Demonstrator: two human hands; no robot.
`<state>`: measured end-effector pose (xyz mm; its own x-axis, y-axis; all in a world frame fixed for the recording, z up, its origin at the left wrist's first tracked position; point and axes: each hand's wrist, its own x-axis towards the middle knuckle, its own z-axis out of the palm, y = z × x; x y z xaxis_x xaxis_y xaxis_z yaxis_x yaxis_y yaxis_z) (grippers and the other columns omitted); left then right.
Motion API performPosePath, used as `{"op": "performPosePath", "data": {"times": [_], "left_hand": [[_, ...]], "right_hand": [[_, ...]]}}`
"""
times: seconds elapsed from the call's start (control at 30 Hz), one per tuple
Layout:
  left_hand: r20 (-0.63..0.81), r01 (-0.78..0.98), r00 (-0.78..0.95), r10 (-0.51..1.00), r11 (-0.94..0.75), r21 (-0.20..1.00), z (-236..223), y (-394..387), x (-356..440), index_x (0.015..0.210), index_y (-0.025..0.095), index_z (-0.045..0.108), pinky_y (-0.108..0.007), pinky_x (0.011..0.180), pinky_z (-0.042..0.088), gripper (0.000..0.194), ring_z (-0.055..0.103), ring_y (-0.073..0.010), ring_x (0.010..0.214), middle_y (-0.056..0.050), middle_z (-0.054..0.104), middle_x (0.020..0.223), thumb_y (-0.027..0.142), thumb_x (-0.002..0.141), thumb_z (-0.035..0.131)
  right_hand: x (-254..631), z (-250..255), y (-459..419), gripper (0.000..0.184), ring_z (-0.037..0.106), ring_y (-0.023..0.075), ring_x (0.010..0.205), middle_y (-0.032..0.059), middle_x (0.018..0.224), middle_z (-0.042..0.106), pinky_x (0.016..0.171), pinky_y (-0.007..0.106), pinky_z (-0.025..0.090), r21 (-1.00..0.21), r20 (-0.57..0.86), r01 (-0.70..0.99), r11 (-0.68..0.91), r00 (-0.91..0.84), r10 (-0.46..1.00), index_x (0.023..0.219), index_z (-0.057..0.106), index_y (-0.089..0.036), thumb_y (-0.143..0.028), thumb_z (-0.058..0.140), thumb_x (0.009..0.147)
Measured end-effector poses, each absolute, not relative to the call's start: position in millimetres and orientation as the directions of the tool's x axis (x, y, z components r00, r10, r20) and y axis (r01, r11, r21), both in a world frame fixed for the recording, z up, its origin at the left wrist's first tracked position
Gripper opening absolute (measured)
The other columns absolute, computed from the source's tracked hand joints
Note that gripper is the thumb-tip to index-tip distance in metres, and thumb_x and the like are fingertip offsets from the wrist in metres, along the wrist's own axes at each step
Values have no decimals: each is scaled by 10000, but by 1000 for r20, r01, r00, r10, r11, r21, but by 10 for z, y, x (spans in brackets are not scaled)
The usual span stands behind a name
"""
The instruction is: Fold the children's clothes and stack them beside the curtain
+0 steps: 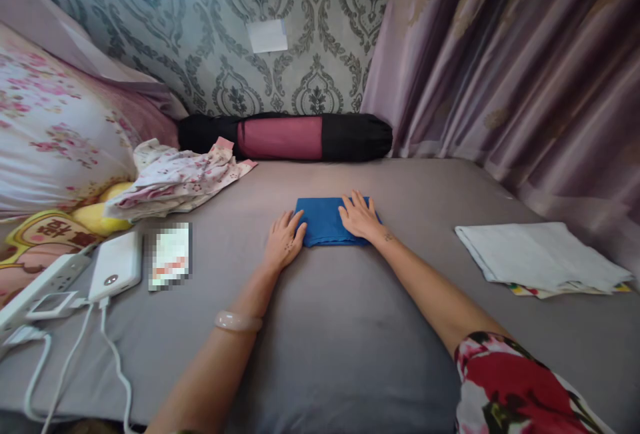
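A blue cloth point(323, 222), folded into a flat rectangle, lies on the grey bed sheet point(350, 314) in front of me. My right hand point(359, 216) rests flat on its right part with the fingers spread. At the cloth's left edge is my left hand point(286, 239), palm down, fingers outstretched, its thumb side touching the edge. Neither hand grips the cloth. What kind of cloth it is cannot be told from its folded shape.
A folded pale cloth point(540, 254) lies to the right. On the left are a crumpled floral garment point(175, 177), a white power bank point(117, 264) with cables, a power strip point(55, 284) and a blurred card-like item point(171, 254). A black and pink roll point(280, 137) lies along the wall.
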<state>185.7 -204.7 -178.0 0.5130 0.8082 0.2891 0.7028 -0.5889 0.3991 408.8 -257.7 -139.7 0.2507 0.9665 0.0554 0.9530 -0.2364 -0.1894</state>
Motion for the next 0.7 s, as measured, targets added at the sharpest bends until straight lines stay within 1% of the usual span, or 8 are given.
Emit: {"op": "performPosePath", "data": {"times": [0.1, 0.23, 0.37, 0.47, 0.6, 0.67, 0.7], "left_hand": [[269, 710, 554, 788, -616, 342, -1767, -2089, 1867, 1417, 255, 457, -501, 1157, 224, 518, 288, -283, 1425, -107, 401, 1503, 476, 980, 290], [252, 708, 585, 771, -637, 306, -1773, -2098, 1870, 1413, 302, 461, -521, 1161, 198, 519, 256, -290, 1439, -77, 377, 1524, 522, 965, 319], [236, 708, 601, 764, -645, 287, -1788, -2071, 1866, 1401, 282, 484, -527, 1154, 207, 560, 272, -314, 1429, -95, 387, 1517, 571, 939, 357], [208, 719, 601, 772, -636, 282, -1782, -2059, 1864, 1396, 272, 493, -525, 1149, 218, 561, 294, -322, 1419, -106, 393, 1512, 568, 937, 365], [179, 734, 596, 783, -621, 276, -1770, -2059, 1862, 1390, 280, 496, -523, 1149, 216, 534, 310, -307, 1415, -102, 391, 1515, 544, 942, 376], [171, 729, 597, 784, -619, 294, -1772, -2041, 1857, 1378, 285, 506, -527, 1150, 210, 520, 317, -300, 1413, -97, 398, 1511, 539, 942, 381], [166, 725, 596, 786, -615, 310, -1774, -2020, 1854, 1375, 284, 507, -528, 1149, 213, 515, 325, -296, 1409, -94, 406, 1506, 535, 942, 382]], "right_hand": [[4181, -1440, -2652, 562, 134, 296, 1462, 119, 1596, 179, 1159, 534, 108, -167, 44, 959, -228, 238, 970, 1505, 317, -195, -403, 245, 988], [4166, -1530, -2673, 560, 130, 322, 1459, 102, 1599, 178, 1146, 567, 112, -157, 50, 970, -188, 198, 979, 1506, 317, -256, -453, 259, 984], [4136, -1603, -2667, 566, 129, 331, 1457, 103, 1597, 184, 1135, 589, 116, -152, 35, 969, -194, 202, 979, 1496, 340, -265, -482, 276, 978], [4129, -1622, -2671, 564, 131, 329, 1456, 105, 1593, 200, 1138, 585, 107, -159, 35, 968, -196, 204, 978, 1492, 351, -256, -476, 279, 978], [4135, -1605, -2670, 566, 112, 317, 1463, 104, 1591, 205, 1145, 580, 82, -197, 20, 961, -195, 203, 979, 1493, 347, -241, -470, 281, 980], [4173, -1574, -2654, 568, 114, 298, 1466, 105, 1591, 203, 1152, 560, 92, -258, -12, 944, -208, 212, 977, 1496, 339, -230, -467, 274, 984], [4208, -1549, -2645, 569, 133, 281, 1465, 107, 1589, 210, 1159, 530, 118, -305, -23, 927, -217, 220, 975, 1496, 336, -219, -464, 267, 987]]}}
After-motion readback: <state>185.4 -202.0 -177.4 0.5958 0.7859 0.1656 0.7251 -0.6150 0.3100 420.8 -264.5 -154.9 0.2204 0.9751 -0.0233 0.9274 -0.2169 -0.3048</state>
